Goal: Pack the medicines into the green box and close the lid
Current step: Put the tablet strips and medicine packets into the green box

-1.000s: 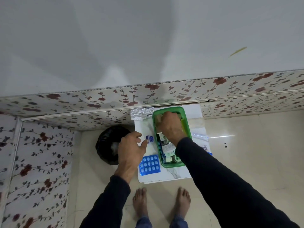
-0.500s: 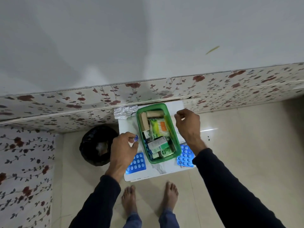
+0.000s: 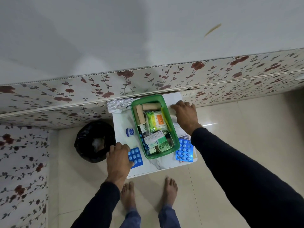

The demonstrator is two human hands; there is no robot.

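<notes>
Room: pale tiled floor, flowered wall panels, a small white counter (image 3: 158, 167) against the wall.
Green box (image 3: 176, 146): open on the counter, between the two hands, packed with cartons, brown rolls and a green-orange packet.
Left hand (image 3: 119, 159): palm down, fingers (image 3: 115, 148) curled over the left edge of a blue pill strip (image 3: 135, 157); whether they grip it, I cannot tell.
Right hand (image 3: 185, 115): fingers (image 3: 175, 106) spread flat on the counter, just right of the box, holding nothing.
Small blue jar (image 3: 129, 132): beyond the left fingers, beside the box.
Second blue pill strip (image 3: 184, 151): nearer than the right fingers, beside the right sleeve.
Black bin (image 3: 92, 142): on the floor, left of the left fingers.
</notes>
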